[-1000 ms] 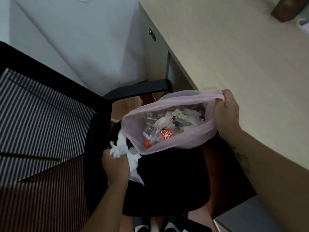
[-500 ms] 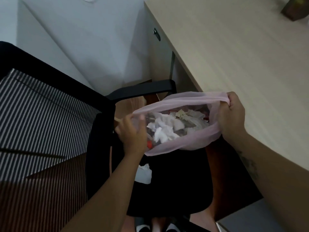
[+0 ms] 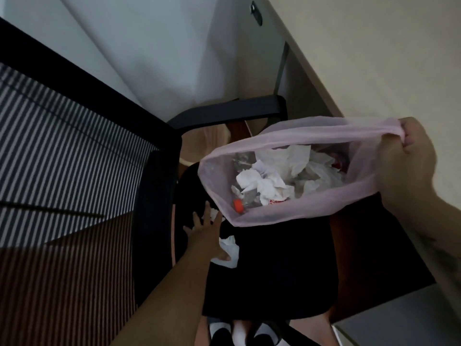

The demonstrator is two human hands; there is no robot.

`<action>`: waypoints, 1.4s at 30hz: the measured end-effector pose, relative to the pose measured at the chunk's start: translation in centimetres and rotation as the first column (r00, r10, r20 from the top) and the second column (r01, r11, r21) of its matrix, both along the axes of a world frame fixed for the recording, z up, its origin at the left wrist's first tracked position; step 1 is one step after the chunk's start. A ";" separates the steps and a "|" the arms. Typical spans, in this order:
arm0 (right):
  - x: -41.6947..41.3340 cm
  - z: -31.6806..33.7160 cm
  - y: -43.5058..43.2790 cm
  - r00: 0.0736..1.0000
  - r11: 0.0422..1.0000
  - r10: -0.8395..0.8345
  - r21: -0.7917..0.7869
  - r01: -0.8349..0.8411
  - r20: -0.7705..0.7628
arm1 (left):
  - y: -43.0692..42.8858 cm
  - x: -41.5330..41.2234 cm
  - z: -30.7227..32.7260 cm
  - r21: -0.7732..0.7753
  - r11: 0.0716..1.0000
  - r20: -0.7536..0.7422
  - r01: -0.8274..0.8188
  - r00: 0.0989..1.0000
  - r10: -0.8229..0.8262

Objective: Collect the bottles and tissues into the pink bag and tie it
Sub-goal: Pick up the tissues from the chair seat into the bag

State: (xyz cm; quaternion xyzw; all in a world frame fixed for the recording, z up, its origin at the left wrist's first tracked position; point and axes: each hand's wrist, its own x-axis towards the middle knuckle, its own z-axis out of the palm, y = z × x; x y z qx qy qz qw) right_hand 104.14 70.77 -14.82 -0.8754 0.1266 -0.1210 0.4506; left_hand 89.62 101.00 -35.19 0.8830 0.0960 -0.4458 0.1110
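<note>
My right hand (image 3: 409, 161) is shut on the rim of the pink bag (image 3: 287, 213), holding it open above the black chair seat (image 3: 274, 278). Inside the bag lie crumpled white tissues (image 3: 269, 181) and a clear bottle with an orange cap (image 3: 238, 204). My left hand (image 3: 207, 236) is spread low over the seat, fingers apart. A crumpled white tissue (image 3: 229, 248) lies on the seat right beside its thumb, and a small white scrap (image 3: 214, 213) shows between its fingers. The bag hides the seat behind it.
The chair's striped mesh back (image 3: 62, 171) fills the left side, and its black armrest (image 3: 232, 113) sits behind the bag. A light wooden desk (image 3: 374, 58) runs along the right. A white wall (image 3: 139, 46) is beyond. My feet (image 3: 239, 330) show below the seat.
My left hand dropped its tissues into the bag, left the rim and went down to the seat, fingers spread by the remaining tissue. The right hand kept holding the bag.
</note>
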 end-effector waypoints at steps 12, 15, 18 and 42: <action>0.0 0.0 0.1 1.000 0.999 -0.016 0.040 0.016 0.001 | -0.6 -2.5 -1.1 -0.142 0.886 0.410 -0.441 0.788 0.458; -0.3 0.6 0.3 1.000 0.998 -0.006 0.063 0.006 -0.011 | -1.8 -1.8 3.5 -0.454 0.519 0.430 -0.724 0.333 0.839; -0.4 0.9 0.4 1.000 0.996 0.002 0.090 0.001 -0.028 | -2.3 -0.3 9.3 -0.636 0.247 0.402 -0.732 -0.041 0.915; -0.1 0.5 0.1 1.000 0.995 0.000 0.101 0.000 0.007 | 0.5 8.8 12.3 -0.529 0.332 0.230 -0.781 0.244 0.942</action>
